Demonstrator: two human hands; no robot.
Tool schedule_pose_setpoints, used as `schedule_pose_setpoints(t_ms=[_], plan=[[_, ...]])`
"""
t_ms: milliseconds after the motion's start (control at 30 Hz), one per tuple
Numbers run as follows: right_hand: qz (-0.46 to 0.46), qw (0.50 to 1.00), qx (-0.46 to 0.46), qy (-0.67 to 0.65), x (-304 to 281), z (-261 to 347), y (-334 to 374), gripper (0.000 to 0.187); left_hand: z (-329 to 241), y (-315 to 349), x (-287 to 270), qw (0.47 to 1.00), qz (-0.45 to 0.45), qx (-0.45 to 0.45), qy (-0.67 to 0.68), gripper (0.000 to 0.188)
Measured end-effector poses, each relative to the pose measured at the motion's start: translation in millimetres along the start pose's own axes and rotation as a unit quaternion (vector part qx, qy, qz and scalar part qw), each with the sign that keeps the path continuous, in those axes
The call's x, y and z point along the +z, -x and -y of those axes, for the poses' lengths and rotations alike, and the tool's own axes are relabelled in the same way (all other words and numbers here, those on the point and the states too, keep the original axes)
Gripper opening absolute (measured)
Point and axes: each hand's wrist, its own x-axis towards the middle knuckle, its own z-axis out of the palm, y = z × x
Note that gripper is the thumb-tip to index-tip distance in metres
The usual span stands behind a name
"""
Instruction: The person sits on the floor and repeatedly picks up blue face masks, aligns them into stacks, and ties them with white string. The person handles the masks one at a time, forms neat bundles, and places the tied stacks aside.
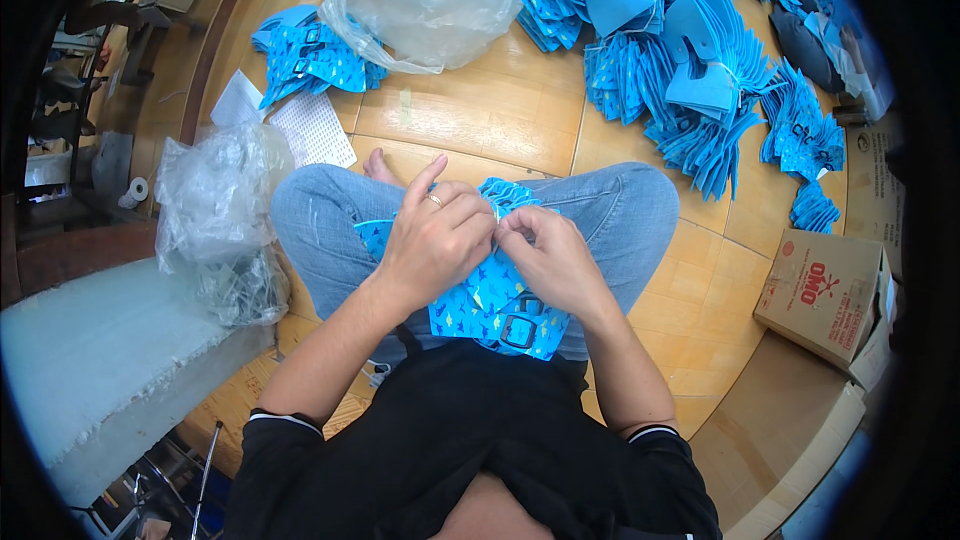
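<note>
A bundle of blue printed flat pieces [482,292] lies across my lap, with black square buckles [519,331] at its near end. My left hand [440,230] rests over its left side, index finger raised and the other fingers curled in. From the right, my right hand [545,245] pinches thumb against fingers at the bundle's middle. The fingertips of both hands meet there, and something thin and pale, like a string, shows between them. Most of it is hidden by the fingers. Behind the hands, the bundle's far end [508,194] fans out in folds.
Tied stacks of similar blue pieces [700,70] spread over the floor at far right; a smaller pile [318,58] lies far left beside a clear plastic bag [425,10]. Another plastic bag [220,190] and printed paper [312,130] sit left. Cardboard boxes [822,295] stand right.
</note>
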Motion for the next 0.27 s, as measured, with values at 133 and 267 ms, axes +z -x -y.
schedule_pose_setpoints(t_ms=[133,267], plan=[[0.0,1.0,0.019,-0.007,0.2,1.3,-0.3,0.023,1.7,0.8,0.2,1.0,0.002,-0.007,0.019,0.015],[0.004,0.999,0.044,-0.017,0.6,1.0,-0.7,0.023,5.6,1.6,0.2,0.999,0.012,-0.019,0.046,0.014]])
